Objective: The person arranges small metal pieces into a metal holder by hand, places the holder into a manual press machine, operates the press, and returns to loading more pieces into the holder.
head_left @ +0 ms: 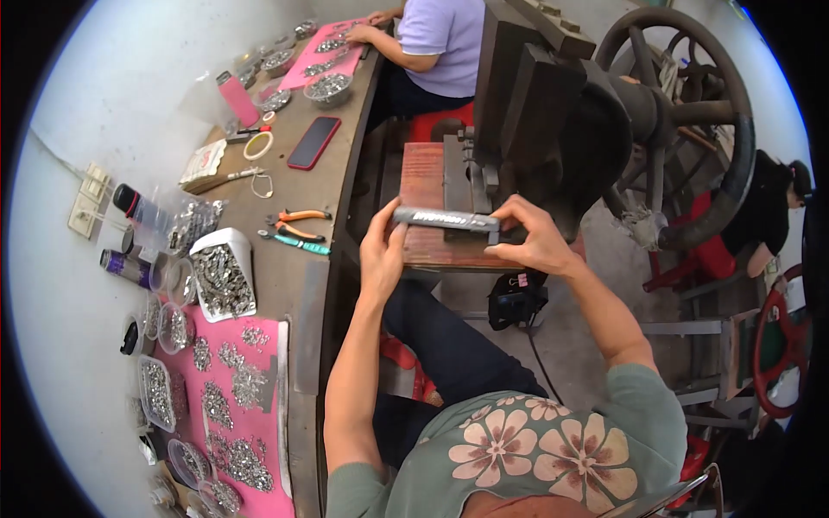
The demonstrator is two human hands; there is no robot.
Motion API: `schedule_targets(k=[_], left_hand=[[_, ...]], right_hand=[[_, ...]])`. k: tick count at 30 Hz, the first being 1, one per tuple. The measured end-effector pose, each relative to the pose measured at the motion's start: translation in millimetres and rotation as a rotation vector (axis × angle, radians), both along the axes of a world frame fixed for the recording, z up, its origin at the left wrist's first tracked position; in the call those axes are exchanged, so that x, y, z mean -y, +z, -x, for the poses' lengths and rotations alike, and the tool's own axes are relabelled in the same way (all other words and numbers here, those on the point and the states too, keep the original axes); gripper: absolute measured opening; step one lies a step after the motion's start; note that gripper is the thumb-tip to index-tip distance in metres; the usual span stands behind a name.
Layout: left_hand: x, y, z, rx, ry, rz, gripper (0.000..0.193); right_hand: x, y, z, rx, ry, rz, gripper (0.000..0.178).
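A slim grey bar with white lettering (pixel 445 219) is held level between my two hands, above a reddish wooden board (pixel 426 173). Its exact kind I cannot make out. My left hand (pixel 381 252) closes round the left end. At the other end, the fingers and thumb of my right hand (pixel 537 240) pinch a small dark end piece. Just behind the bar, the dark metal press (pixel 553 112) rises over the board.
Left of me, a workbench (pixel 298 229) carries orange-handled pliers (pixel 302 216), teal-handled pliers (pixel 298 243), a phone (pixel 313 143) and a white tray of metal pieces (pixel 250 293). Loose pieces lie on a pink mat (pixel 272 345). A large handwheel (pixel 741 129) stands right. Another person (pixel 440 43) works ahead.
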State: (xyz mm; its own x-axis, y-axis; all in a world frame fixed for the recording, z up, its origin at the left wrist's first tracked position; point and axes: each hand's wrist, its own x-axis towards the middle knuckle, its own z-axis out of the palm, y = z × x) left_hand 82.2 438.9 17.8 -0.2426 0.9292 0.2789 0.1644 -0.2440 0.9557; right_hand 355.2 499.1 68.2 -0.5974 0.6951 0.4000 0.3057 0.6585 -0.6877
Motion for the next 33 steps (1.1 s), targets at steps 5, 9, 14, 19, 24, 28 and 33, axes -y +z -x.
schedule_targets(k=[5, 9, 14, 19, 24, 28, 33], left_hand=[[-100.4, -21.4, -41.2, 0.077, -0.097, 0.080, 0.040], [-136.7, -30.3, -68.5, 0.046, -0.106, -0.005, 0.040], [-149.7, -37.6, -85.6, 0.004, -0.094, -0.050, 0.037], [-136.6, -26.2, -82.7, -0.108, -0.153, 0.027, 0.042], [-90.0, -18.8, -60.5, 0.021, -0.289, 0.073, 0.055], [-63.6, -16.8, -73.6, -0.318, -0.362, -0.026, 0.097], [-58.7, -25.5, -75.2, -0.386, -0.308, -0.043, 0.116]], right_hand=[[-14.6, -28.9, -6.9, 0.024, -0.214, -0.040, 0.044], [-21.4, -41.9, 11.5, 0.015, -0.234, -0.105, 0.053], [-24.2, -57.1, 22.8, -0.050, -0.249, -0.320, 0.047], [-12.4, -45.7, 10.9, 0.004, -0.238, -0.373, 0.035], [39.0, 66.0, -101.7, -0.134, -0.630, -0.944, 0.035], [58.9, 90.9, -198.0, -0.687, -0.748, -1.034, 0.033], [19.5, 11.4, -170.6, -0.897, -1.012, -0.380, 0.015]])
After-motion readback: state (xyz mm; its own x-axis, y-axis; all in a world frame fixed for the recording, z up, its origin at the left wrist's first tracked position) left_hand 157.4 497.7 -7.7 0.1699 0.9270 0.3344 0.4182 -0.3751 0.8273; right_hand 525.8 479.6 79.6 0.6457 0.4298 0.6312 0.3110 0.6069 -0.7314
